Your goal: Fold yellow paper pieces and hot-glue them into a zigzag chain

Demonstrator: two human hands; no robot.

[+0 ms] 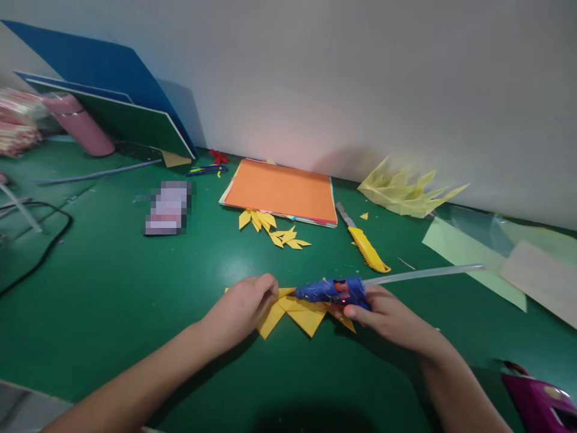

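Note:
My right hand (383, 316) grips a blue hot glue gun (333, 291) with a clear glue stick (424, 273) sticking out behind it to the right. The gun's nozzle points left over a fan of folded yellow paper petals (302, 314) lying on the green table (135, 300). My left hand (246, 304) is closed, pinching the left side of the yellow paper piece. Its fingertips are close to the nozzle.
More yellow petals (274, 228) lie before a stack of orange paper (283, 191). A yellow utility knife (367, 245) lies to the right. Pale yellow folded paper (406, 191) and pale sheets (478, 255) sit far right. Boards (112, 102), a pink bottle (83, 126) and a black cable (40, 252) are left. A purple object (538, 403) is bottom right.

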